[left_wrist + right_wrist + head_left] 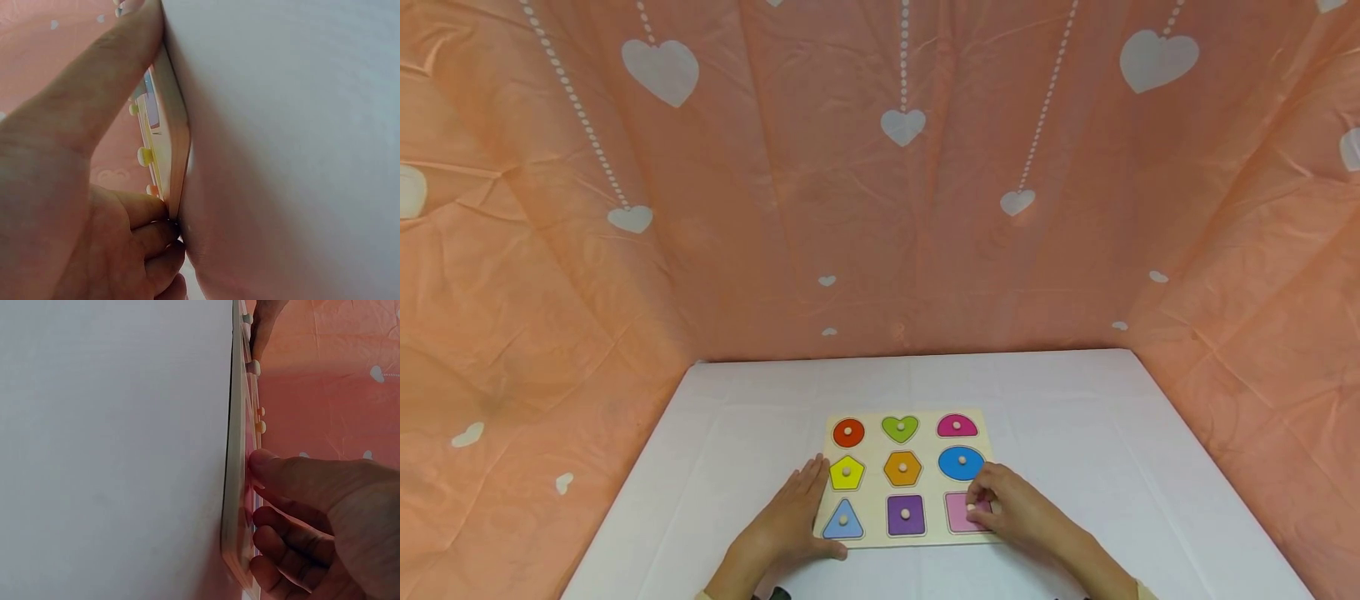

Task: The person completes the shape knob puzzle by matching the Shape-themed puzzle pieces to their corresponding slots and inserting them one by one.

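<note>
A wooden peg puzzle board lies flat on the white table, its coloured shapes sitting in their outlines. My right hand is over the board's near right corner, thumb and forefinger pinching the small knob of the pink puzzle piece. That piece is partly covered by the fingers. In the right wrist view the thumb is close against the board's face. Along the left edge rests my left hand, fingers straight and thumb by the near left corner. The left wrist view shows fingertips touching the board's side.
Other knobbed pieces include a purple square, a blue triangle, a blue oval and an orange hexagon. White cloth covers the table. Pink curtains with white hearts stand behind and at both sides.
</note>
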Action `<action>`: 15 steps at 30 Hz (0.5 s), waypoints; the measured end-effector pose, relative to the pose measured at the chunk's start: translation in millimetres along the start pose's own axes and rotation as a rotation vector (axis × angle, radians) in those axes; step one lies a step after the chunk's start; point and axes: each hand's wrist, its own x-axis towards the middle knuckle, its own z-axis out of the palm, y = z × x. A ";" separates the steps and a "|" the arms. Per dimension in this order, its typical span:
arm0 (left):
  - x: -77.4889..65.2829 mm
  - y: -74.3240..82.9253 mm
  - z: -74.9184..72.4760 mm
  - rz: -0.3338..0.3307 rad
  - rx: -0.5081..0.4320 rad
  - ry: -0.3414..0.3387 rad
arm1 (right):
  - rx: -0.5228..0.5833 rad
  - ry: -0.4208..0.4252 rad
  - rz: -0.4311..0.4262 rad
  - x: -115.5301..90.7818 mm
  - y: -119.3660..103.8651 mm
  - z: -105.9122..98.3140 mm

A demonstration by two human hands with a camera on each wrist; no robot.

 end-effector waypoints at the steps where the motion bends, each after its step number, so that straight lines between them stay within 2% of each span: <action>1: 0.1 -0.4 0.1 0.000 0.001 0.001 | 0.001 0.001 -0.002 0.1 0.2 0.2; 9: 1.1 -3.8 1.1 -0.003 0.010 0.002 | -0.005 0.010 -0.018 0.3 1.3 1.2; 15: 0.6 -4.7 -0.6 -0.001 0.016 -0.003 | 0.004 0.019 0.105 -1.8 0.3 -4.6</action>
